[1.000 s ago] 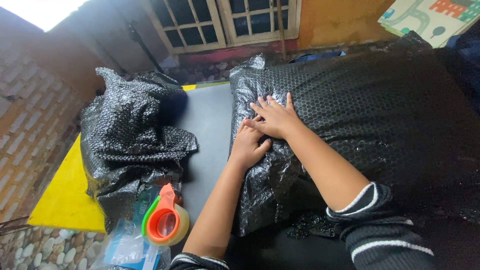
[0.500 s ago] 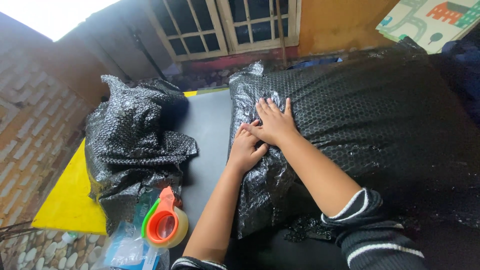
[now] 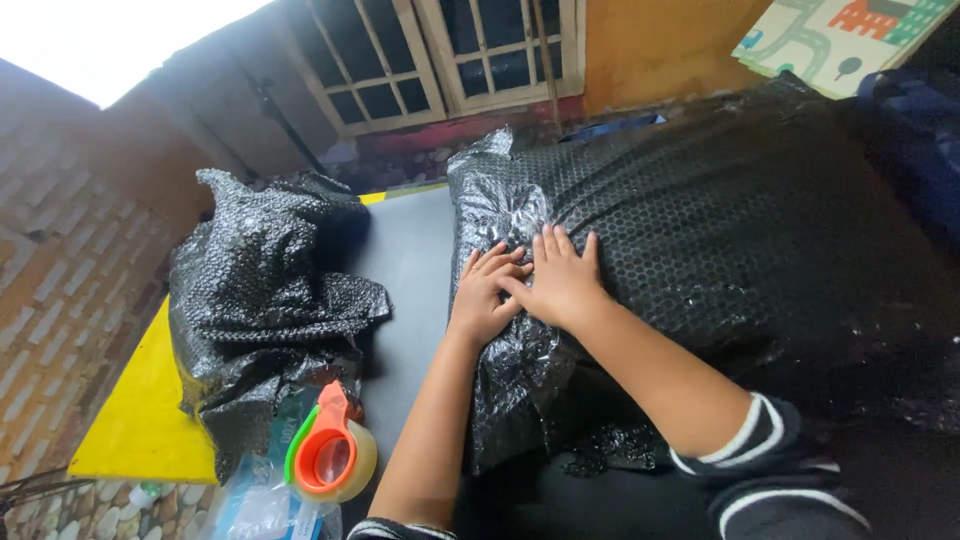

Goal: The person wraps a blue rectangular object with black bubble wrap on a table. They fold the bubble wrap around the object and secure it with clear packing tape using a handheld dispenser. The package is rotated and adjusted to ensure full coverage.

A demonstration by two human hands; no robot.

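Observation:
A large parcel wrapped in black bubble wrap (image 3: 720,230) fills the right half of the view, lying on a dark grey table (image 3: 405,260). My right hand (image 3: 558,280) lies flat, palm down, on the parcel's left part, fingers spread. Just beside it, my left hand (image 3: 482,295) presses on the folded end of the wrap at the parcel's left edge, its fingertips touching my right hand. Neither hand holds anything.
A loose heap of black bubble wrap (image 3: 260,300) lies at the table's left. In front of it sits an orange and green tape dispenser (image 3: 330,455) with a clear tape roll, on clear plastic packets (image 3: 255,505). A yellow sheet (image 3: 140,410) edges the table by a brick wall.
Both hands stay pressed on the parcel's left end; my right hand has slid slightly so its fingers point more upward. The view has shifted a little.

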